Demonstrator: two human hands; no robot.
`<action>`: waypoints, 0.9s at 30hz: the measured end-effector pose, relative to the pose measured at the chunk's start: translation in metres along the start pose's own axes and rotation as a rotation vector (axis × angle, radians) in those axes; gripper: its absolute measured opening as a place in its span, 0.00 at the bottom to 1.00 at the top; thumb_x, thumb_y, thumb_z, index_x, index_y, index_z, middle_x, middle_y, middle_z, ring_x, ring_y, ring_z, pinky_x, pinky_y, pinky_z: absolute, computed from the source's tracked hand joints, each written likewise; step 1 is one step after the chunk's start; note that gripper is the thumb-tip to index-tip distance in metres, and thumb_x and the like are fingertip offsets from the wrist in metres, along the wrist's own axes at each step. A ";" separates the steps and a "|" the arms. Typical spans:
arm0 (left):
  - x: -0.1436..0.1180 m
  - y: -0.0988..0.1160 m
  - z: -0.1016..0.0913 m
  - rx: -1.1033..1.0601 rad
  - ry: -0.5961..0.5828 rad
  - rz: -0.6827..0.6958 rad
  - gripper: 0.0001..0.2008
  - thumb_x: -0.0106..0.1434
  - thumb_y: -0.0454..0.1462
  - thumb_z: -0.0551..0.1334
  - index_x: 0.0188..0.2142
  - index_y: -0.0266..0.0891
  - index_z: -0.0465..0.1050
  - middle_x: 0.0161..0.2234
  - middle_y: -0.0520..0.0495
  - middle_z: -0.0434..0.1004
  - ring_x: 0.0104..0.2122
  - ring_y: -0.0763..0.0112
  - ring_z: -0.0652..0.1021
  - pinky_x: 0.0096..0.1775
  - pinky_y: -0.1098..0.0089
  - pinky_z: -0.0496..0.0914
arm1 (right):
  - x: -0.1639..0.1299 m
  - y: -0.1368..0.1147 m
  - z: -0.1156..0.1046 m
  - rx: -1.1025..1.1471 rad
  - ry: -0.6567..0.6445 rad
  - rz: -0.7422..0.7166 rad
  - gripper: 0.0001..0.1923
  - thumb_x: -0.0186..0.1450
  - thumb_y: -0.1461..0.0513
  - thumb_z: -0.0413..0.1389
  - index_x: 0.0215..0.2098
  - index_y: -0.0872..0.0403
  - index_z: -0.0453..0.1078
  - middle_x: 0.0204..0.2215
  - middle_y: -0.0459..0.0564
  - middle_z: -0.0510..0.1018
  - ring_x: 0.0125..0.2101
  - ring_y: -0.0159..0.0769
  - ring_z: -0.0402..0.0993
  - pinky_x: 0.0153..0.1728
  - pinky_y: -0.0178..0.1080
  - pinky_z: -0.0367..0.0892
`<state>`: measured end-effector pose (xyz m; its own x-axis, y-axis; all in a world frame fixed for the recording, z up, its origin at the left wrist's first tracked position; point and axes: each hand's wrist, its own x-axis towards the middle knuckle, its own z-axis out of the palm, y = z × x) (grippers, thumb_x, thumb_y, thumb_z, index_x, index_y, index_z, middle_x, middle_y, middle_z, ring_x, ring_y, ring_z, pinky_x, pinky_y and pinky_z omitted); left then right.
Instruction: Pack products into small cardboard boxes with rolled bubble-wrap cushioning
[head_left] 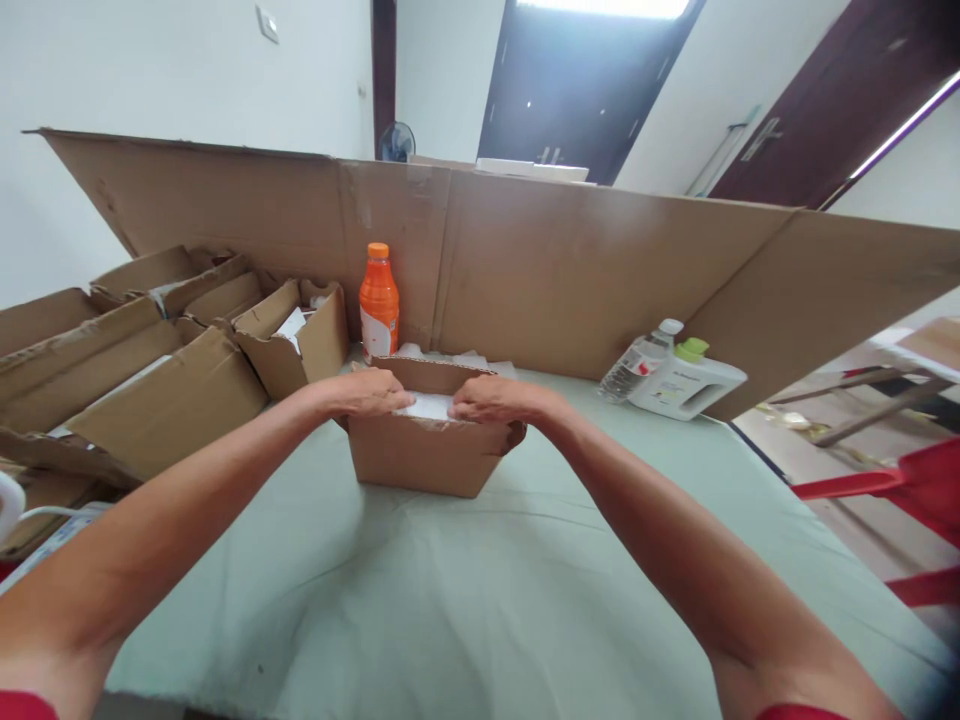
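A tall cardboard sheet [525,260] backs the counter [480,580]. At centre stands a small open box [424,455], long axis crosswise. Left hand [367,393] and right hand [491,400], equally near, press curled fingers onto its top, over white paper [427,405].

orange bottle [378,300]: label showing, too blurred for reading | clear bottle [639,364]: label unreadable | white jug [686,382]: dark print showing, nothing reading clearly
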<state>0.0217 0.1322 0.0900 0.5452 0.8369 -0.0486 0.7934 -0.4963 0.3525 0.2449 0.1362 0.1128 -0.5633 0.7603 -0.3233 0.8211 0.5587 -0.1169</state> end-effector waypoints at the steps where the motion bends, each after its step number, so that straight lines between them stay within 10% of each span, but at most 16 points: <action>1: 0.000 0.001 0.001 -0.026 -0.029 0.011 0.21 0.66 0.48 0.51 0.30 0.38 0.76 0.27 0.48 0.77 0.27 0.68 0.75 0.31 0.70 0.67 | 0.000 0.003 0.003 0.030 -0.008 0.004 0.13 0.67 0.61 0.50 0.30 0.54 0.74 0.28 0.48 0.79 0.29 0.32 0.71 0.27 0.32 0.56; 4: -0.025 -0.001 0.001 -0.174 0.095 0.060 0.21 0.68 0.49 0.50 0.37 0.39 0.77 0.37 0.46 0.81 0.36 0.65 0.78 0.38 0.68 0.71 | -0.027 0.018 0.013 0.139 0.269 0.046 0.15 0.69 0.61 0.46 0.32 0.54 0.73 0.29 0.46 0.79 0.30 0.32 0.71 0.28 0.32 0.58; 8: -0.086 -0.017 0.030 -0.424 0.701 -0.110 0.16 0.65 0.45 0.58 0.47 0.43 0.76 0.46 0.45 0.80 0.47 0.62 0.78 0.50 0.65 0.72 | -0.086 0.044 0.059 0.354 0.686 0.197 0.17 0.68 0.53 0.48 0.32 0.53 0.74 0.30 0.47 0.80 0.28 0.35 0.71 0.31 0.36 0.64; 11: -0.104 -0.028 0.083 -0.584 0.896 -0.345 0.27 0.59 0.46 0.63 0.56 0.39 0.69 0.47 0.42 0.78 0.44 0.61 0.79 0.46 0.61 0.74 | -0.094 0.055 0.122 0.555 0.609 0.250 0.20 0.63 0.50 0.54 0.45 0.53 0.73 0.40 0.53 0.82 0.30 0.38 0.77 0.32 0.38 0.69; 15: -0.088 -0.023 0.145 -0.699 0.660 -0.459 0.31 0.52 0.42 0.63 0.56 0.36 0.67 0.47 0.39 0.76 0.36 0.64 0.78 0.34 0.66 0.74 | -0.055 0.046 0.180 0.645 0.426 0.263 0.29 0.59 0.45 0.56 0.51 0.55 0.69 0.34 0.54 0.82 0.29 0.43 0.79 0.29 0.41 0.69; 19: -0.098 -0.011 0.167 -0.673 0.726 -0.519 0.26 0.55 0.40 0.61 0.54 0.38 0.68 0.45 0.42 0.74 0.35 0.67 0.76 0.34 0.67 0.73 | -0.009 0.024 0.180 0.589 0.430 0.303 0.24 0.60 0.43 0.53 0.38 0.55 0.70 0.20 0.47 0.76 0.23 0.44 0.75 0.26 0.41 0.65; 27: -0.212 -0.012 0.216 -0.728 1.199 -0.833 0.28 0.58 0.42 0.63 0.58 0.46 0.62 0.50 0.42 0.67 0.40 0.63 0.77 0.38 0.64 0.76 | 0.106 -0.063 0.152 0.695 0.266 -0.153 0.19 0.60 0.54 0.59 0.46 0.56 0.71 0.32 0.50 0.81 0.30 0.39 0.76 0.32 0.37 0.67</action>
<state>-0.0454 -0.0888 -0.1054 -0.7311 0.6656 0.1500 0.2662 0.0758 0.9609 0.1469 0.1314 -0.0569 -0.6067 0.7944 -0.0290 0.5513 0.3942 -0.7353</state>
